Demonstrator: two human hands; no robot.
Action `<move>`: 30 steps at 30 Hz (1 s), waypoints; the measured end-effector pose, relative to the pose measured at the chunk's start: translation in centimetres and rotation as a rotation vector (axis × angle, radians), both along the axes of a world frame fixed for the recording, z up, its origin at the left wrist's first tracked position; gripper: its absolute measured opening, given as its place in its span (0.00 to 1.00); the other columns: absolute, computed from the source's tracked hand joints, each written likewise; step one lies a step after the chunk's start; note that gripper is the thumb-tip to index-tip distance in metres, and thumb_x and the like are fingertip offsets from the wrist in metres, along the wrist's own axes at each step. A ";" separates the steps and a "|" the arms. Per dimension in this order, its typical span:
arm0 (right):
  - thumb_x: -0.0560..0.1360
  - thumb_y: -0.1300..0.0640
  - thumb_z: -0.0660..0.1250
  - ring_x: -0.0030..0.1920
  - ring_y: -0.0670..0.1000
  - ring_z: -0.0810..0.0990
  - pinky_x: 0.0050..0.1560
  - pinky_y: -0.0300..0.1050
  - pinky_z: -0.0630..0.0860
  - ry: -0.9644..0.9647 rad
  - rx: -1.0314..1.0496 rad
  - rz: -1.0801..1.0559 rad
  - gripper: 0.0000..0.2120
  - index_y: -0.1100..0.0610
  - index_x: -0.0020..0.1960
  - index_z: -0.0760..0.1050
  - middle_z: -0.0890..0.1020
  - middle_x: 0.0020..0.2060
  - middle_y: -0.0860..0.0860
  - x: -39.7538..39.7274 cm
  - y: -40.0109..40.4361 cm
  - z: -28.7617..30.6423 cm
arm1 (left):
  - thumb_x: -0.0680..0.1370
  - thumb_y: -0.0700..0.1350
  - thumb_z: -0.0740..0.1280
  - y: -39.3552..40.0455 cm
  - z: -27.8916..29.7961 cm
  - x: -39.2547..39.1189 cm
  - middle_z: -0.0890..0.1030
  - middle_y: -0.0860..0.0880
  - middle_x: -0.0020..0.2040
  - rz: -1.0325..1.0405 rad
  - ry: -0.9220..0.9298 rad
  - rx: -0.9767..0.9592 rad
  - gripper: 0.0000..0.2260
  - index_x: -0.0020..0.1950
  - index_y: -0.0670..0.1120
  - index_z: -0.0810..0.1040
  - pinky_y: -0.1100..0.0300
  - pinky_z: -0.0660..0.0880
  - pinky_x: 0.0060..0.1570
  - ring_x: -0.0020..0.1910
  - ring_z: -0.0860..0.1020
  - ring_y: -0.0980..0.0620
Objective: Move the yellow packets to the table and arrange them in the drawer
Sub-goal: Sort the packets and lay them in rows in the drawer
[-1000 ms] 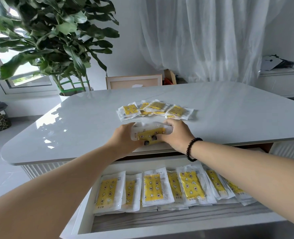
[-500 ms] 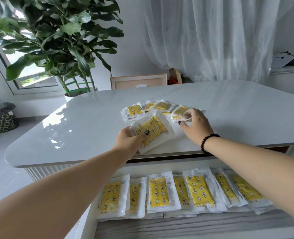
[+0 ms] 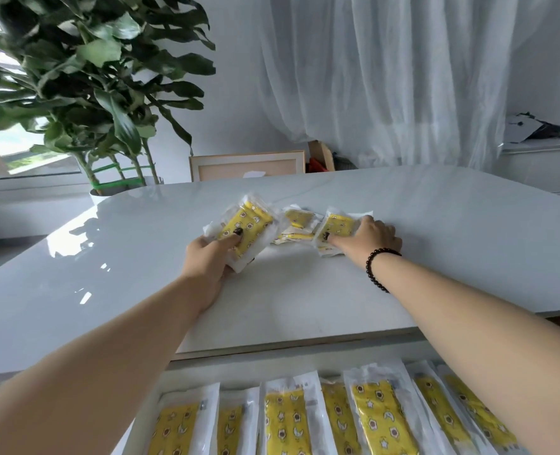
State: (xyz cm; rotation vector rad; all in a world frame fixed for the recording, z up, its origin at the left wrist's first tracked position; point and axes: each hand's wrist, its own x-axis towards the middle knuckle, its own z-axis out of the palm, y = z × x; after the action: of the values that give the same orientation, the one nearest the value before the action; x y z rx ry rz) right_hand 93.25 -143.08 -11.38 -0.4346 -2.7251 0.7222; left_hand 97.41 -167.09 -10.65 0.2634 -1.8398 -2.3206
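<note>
Seven yellow packets line the near drawer; on the white table, the left hand grips a stack, the right hand pinches another packet, by curtain and plant.

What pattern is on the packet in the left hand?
Yellow with small brown-and-white cartoon figures and white stars, inside a clear wrapper: the packet in the left hand, head view.
</note>
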 end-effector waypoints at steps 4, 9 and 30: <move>0.65 0.51 0.75 0.60 0.52 0.76 0.54 0.39 0.71 0.135 -0.343 0.175 0.26 0.50 0.62 0.75 0.78 0.60 0.49 -0.9 0.1 0.1 | 0.76 0.34 0.66 -0.6 -0.2 -1.6 0.81 0.39 0.51 -0.011 0.035 0.089 0.11 0.59 0.33 0.75 0.50 0.80 0.48 0.44 0.81 0.45; 0.65 0.59 0.77 0.48 0.48 0.78 0.48 0.37 0.71 0.278 -0.640 0.115 0.20 0.54 0.56 0.81 0.80 0.48 0.49 -1.0 0.9 0.0 | 0.77 0.33 0.65 -0.8 -0.5 -1.7 0.82 0.40 0.49 -0.053 0.073 0.104 0.07 0.53 0.36 0.78 0.47 0.77 0.53 0.45 0.81 0.44; 0.70 0.80 0.63 0.43 0.57 0.82 0.34 0.51 0.82 0.146 -1.064 0.446 0.33 0.53 0.66 0.67 0.80 0.45 0.59 0.5 4.9 8.3 | 0.76 0.33 0.65 -0.4 -0.5 -1.3 0.85 0.49 0.37 -0.097 0.115 0.055 0.05 0.48 0.41 0.79 0.56 0.81 0.37 0.35 0.84 0.52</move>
State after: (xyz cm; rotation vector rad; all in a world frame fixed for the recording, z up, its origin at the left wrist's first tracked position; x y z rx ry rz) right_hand 93.79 -138.22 -3.03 0.0550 -2.0799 2.1987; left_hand 96.07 -167.44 -11.15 0.0471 -1.7742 -2.3983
